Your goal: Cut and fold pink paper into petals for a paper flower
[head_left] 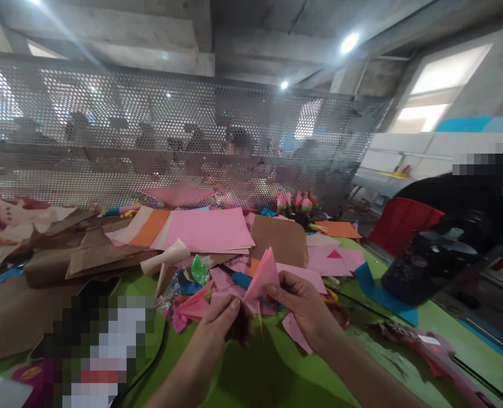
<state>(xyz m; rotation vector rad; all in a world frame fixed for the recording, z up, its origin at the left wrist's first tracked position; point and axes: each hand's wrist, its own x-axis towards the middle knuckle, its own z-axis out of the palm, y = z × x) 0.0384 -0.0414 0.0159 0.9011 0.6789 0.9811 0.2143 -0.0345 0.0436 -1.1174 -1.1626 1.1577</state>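
A folded piece of pink paper (pixel 265 274), pointed at the top, stands up between my two hands over the green table. My right hand (pixel 301 305) pinches its right side between thumb and fingers. My left hand (pixel 224 318) is closed at its lower left corner, thumb on top, with its fingertips in shadow below. Just left of that hand lies another folded pink paper piece (pixel 195 307). Beneath the right hand is a loose pink scrap (pixel 297 333). A blue-handled tool (pixel 241 280) lies partly hidden behind the folded paper.
Stacked pink sheets (pixel 208 229) and brown paper (pixel 279 238) cover the back. A pink glue gun (pixel 440 354) lies at right, near blue paper (pixel 372 294). Small pink cone figures (pixel 305 202) stand before the perforated metal screen (pixel 183 136). A person in dark clothing (pixel 438 184) is at right.
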